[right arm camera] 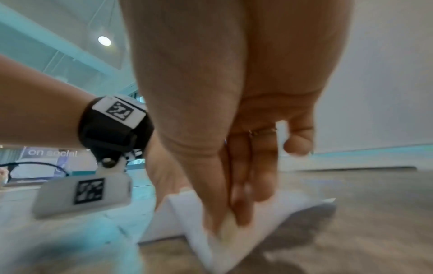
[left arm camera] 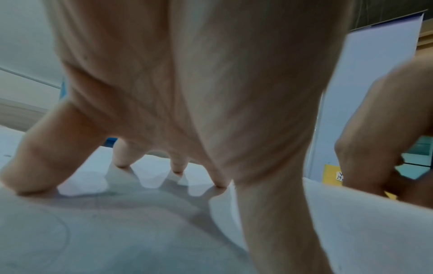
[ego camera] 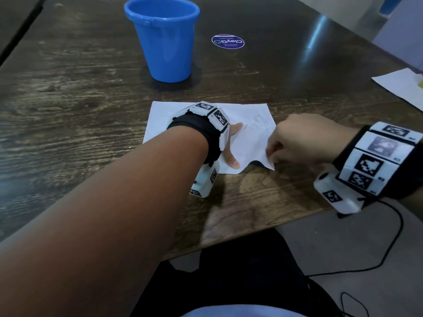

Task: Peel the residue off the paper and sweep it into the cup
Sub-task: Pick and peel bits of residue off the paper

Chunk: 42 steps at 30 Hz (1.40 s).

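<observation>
— How far along?
— Early, by the look of it. Paper point(ego camera: 206, 133) lying flat on the wooden surface point(ego camera: 91, 99), near the front edge, with a ragged near-right corner raised off the wood. Faint scribbled marks near the middle of the sheet; no loose residue plain to see anywhere on the wood. Blue cup point(ego camera: 163, 40) standing upright well beyond the sheet, inside hidden from here. Peeling under way at most; sweeping into the cup not yet begun.

— And the left hand point(ego camera: 231, 145)?
— Spread, fingers straight, fingertips point(left arm camera: 221, 183) and thumb pressing down on the sheet. Grasping nothing, just pinning the paper in place.

— The right hand point(ego camera: 304, 140)?
— Curled at the sheet's right edge. In the right wrist view, thumb and fingers point(right arm camera: 241, 209) pinching the lifted corner, with a pale scrap between them. Whether a bit of residue or only folded paper, cannot tell.

— Anything else about?
— A round purple sticker point(ego camera: 228, 41) beyond the sheet, right of the cup, and a second white sheet point(ego camera: 400, 85) at the far right edge.
</observation>
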Available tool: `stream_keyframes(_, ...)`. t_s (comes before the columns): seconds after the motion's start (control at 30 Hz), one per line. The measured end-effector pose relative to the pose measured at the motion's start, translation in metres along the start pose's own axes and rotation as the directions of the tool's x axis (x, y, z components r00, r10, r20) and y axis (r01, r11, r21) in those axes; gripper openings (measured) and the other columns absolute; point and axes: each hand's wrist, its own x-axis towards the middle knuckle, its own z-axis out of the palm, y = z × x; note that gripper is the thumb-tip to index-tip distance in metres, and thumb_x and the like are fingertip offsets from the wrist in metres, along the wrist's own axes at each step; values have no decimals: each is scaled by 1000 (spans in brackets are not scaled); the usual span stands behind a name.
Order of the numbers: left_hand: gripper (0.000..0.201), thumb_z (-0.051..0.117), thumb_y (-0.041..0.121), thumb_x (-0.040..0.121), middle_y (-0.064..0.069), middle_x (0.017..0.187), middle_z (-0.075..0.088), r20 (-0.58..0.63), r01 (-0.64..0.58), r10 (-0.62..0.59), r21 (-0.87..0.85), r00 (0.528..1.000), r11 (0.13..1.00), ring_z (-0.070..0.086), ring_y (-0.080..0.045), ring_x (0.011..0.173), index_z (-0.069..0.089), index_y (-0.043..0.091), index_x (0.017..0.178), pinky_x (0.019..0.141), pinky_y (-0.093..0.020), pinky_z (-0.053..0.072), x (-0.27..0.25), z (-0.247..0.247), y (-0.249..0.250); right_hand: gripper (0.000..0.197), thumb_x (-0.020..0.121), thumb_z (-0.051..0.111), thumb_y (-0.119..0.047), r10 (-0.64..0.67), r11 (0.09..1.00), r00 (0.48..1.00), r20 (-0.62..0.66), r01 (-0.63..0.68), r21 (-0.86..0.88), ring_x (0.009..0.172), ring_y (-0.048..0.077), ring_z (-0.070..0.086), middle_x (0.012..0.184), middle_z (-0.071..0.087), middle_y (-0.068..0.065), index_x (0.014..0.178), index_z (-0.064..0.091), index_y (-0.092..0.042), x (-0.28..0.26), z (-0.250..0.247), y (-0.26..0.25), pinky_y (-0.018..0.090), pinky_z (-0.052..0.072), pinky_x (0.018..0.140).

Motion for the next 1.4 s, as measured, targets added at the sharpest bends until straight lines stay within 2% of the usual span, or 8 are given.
stream_keyframes(0.13, 128, 79, 71, 66, 0, 169, 9, 3, -11, 11, -30, 1000, 999, 22, -32, 149, -4, 43, 159, 112, -47, 27, 1, 2, -2, 15, 92, 60, -44, -50, 994, 981, -189, 66, 82, 88, 23, 64, 92, 70, -10, 101, 72, -41, -3, 6, -10, 30, 39, 64)
stream_keyframes(0.23, 105, 79, 65, 72, -2, 167, 19, -26, -34, 33, -46, 999, 998, 37, -27, 137, 19, 43, 154, 98, -40, 33, -2, 0, 0, 14, 92, 59, -40, -17, 984, 941, -339, 75, 159, 85, 24, 63, 87, 67, -7, 90, 71, -35, -4, 4, -8, 34, 45, 65)
stream_keyframes(0.33, 128, 76, 75, 66, -5, 169, 9, -3, -9, 9, 35, 1000, 999, 24, -35, 148, -6, 42, 159, 111, -48, 29, 0, -1, 1, 15, 93, 61, -40, 9, 966, 915, -402, 97, 241, 78, 19, 56, 89, 68, -8, 95, 74, -32, -4, -1, -5, 33, 43, 68)
stream_keyframes(0.53, 133, 73, 81, 61, -6, 169, 10, -22, 8, -6, 90, 1000, 996, 24, -36, 149, -11, 45, 157, 114, -51, 28, -3, -3, 0, 17, 90, 64, -45, -139, 974, 979, -146, 162, 158, 81, 13, 64, 88, 72, -13, 99, 75, -36, -4, 16, -15, 28, 49, 66)
stream_keyframes(0.8, 127, 75, 71, 71, -8, 169, 5, -18, -10, 11, 86, 1000, 996, 18, -36, 152, -9, 37, 160, 116, -53, 24, -8, -5, 5, 12, 76, 73, -36, 106, 981, 991, 80, -117, 153, 71, 11, 64, 66, 67, -14, 65, 73, -32, 0, 8, 10, 35, 58, 64)
stream_keyframes(1.1, 134, 73, 83, 60, -8, 169, 10, -11, 20, -19, 110, 1000, 994, 25, -39, 149, -10, 44, 157, 114, -53, 28, -2, -3, 2, 13, 79, 70, -45, -21, 973, 998, -63, 35, 230, 78, 10, 63, 76, 70, -16, 83, 76, -33, -1, 13, -16, 31, 54, 68)
stream_keyframes(1.27, 129, 74, 75, 68, -9, 168, 10, -15, -4, 5, 89, 1000, 996, 24, -39, 149, -9, 38, 159, 114, -53, 28, -3, -3, 3, 11, 78, 72, -35, 103, 988, 992, 79, -111, 111, 72, 6, 58, 70, 66, -14, 68, 72, -30, 3, 7, 8, 30, 53, 62)
stream_keyframes(1.4, 132, 74, 77, 65, -9, 169, 9, -6, 4, -3, 103, 1000, 995, 21, -40, 150, -9, 39, 159, 115, -56, 27, -1, -3, 3, 9, 79, 71, -34, 132, 988, 991, -8, -131, 81, 74, 12, 64, 72, 68, -14, 72, 73, -29, 5, 3, 17, 34, 56, 67)
